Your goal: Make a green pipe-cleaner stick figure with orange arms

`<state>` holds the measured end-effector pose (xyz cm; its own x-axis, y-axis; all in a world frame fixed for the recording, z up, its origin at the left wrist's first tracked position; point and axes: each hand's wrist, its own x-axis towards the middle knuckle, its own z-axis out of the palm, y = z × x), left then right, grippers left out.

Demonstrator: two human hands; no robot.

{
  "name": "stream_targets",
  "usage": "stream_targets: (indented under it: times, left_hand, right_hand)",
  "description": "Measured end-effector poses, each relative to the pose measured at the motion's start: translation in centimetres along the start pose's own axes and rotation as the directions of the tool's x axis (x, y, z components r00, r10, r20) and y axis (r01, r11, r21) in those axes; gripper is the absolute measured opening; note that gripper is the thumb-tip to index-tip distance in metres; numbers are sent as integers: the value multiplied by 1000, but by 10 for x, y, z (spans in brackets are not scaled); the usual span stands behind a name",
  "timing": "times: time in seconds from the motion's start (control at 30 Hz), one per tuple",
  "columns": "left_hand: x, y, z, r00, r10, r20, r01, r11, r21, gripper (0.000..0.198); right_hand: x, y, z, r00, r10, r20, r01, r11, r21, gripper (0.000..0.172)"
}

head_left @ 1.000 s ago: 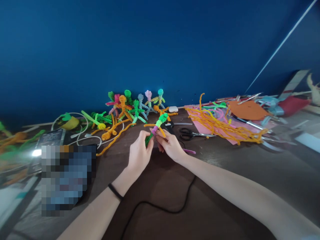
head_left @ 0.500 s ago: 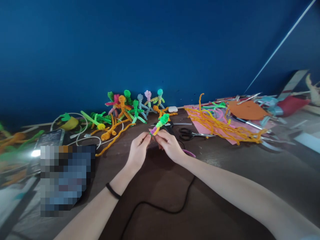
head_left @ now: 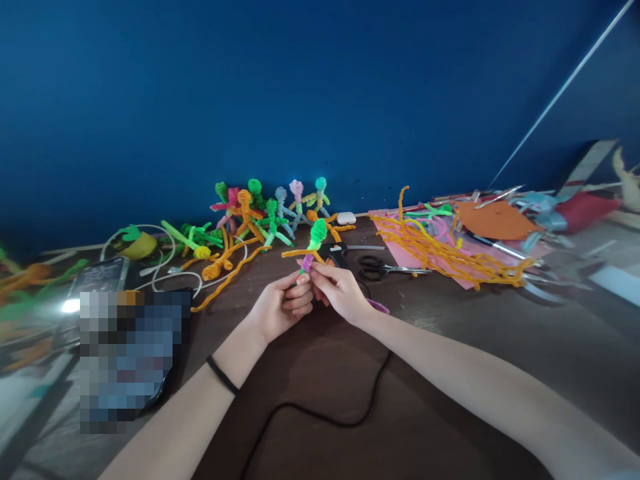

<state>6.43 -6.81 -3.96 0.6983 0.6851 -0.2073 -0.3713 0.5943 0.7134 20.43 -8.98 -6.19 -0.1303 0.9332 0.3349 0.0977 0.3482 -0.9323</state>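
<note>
Between my two hands stands a pipe cleaner figure (head_left: 317, 235), with a green coiled head, a purple band on its body and an orange strand sticking out to the left. My left hand (head_left: 287, 298) is closed around its lower end, fingers curled. My right hand (head_left: 337, 287) pinches it from the other side, near the purple part and the orange strand. The fingertips hide the bottom of the figure. Just behind my right hand lies a black glue gun (head_left: 336, 252).
Several finished pipe cleaner figures (head_left: 244, 207) lean against the blue wall. Black scissors (head_left: 383, 268) and a white earbud case (head_left: 346, 218) lie right of centre. Orange pipe cleaners (head_left: 440, 257) cover pink paper (head_left: 400, 252). A phone (head_left: 103, 277) is at left; a black cable (head_left: 325, 420) crosses in front.
The figure has turned more upright and shifted slightly left, and its orange strand now points out to the left. My left hand has moved lower, with its fingers curled in.
</note>
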Motion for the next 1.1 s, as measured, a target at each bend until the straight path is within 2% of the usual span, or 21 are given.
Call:
stream_targets:
  times: [0.07, 0.13, 0.2, 0.27, 0.33, 0.37, 0.43, 0.5, 0.53, 0.6, 0.67, 0.73, 0.8, 0.87, 0.93, 1.0, 1.1]
  left_hand:
    - [1, -2, 0, 997, 50, -67, -41, 990, 132, 26]
    - [3, -5, 1, 967, 204, -151, -139, 923, 358, 23]
    - [3, -10, 2, 902, 394, -175, -226, 778, 586, 25]
    - [2, -14, 4, 830, 530, -174, -233, 613, 755, 21]
    - [0, -17, 6, 763, 628, -153, -153, 406, 901, 14]
    - [-1, -18, 6, 733, 664, -145, -70, 285, 956, 12]
    - [-3, -19, 6, 689, 719, -90, 67, 60, 996, 16]
    - [-4, -20, 6, 687, 726, -30, 150, -101, 984, 16]
    - [-4, -19, 5, 699, 715, -5, 162, -151, 975, 13]
    - [-4, -18, 4, 719, 695, 19, 151, -183, 971, 12]
    - [-4, -16, 4, 723, 691, 8, 103, -120, 987, 19]
    - [-2, -14, 5, 718, 694, -46, 28, 38, 999, 27]
    - [-1, -14, 5, 727, 674, -130, -79, 270, 960, 30]
    - [2, -15, 6, 761, 605, -234, -163, 528, 834, 27]
    - [4, -15, 7, 805, 511, -301, -209, 719, 663, 22]
    - [5, -15, 7, 843, 442, -307, -236, 816, 528, 20]
    - [5, -14, 6, 894, 372, -249, -259, 884, 390, 18]
  right_hand:
    - [0, -1, 0, 1000, 5, -17, -5, 1000, 0, 33]
    - [0, 0, 0, 999, 15, -34, -15, 1000, -2, 30]
    - [0, 1, 1, 999, 21, -47, -21, 1000, -9, 26]
    - [0, 2, 1, 999, 20, -50, -21, 1000, -22, 27]
    - [1, 2, 1, 999, 17, -52, -19, 999, -33, 31]
    - [1, 2, 1, 998, 18, -56, -20, 999, -34, 31]
    - [1, 0, 0, 998, 26, -62, -28, 999, -28, 31]
    - [0, -1, 0, 998, 37, -60, -39, 999, -27, 31]
    - [0, -2, 0, 998, 42, -55, -44, 998, -34, 31]
    - [0, -2, 0, 998, 42, -49, -45, 997, -58, 32]
    - [-1, 0, 0, 998, 18, -61, -24, 995, -101, 31]
    - [-1, 2, 0, 996, -30, -81, 17, 988, -153, 27]
    - [0, 4, 0, 994, -63, -86, 46, 980, -192, 26]
    - [0, 7, 0, 994, -74, -79, 56, 976, -210, 29]
    - [0, 8, 1, 994, -77, -75, 59, 974, -219, 32]
    - [1, 9, 1, 993, -89, -74, 69, 970, -231, 35]
    - [3, 10, 1, 987, -140, -83, 116, 963, -242, 36]
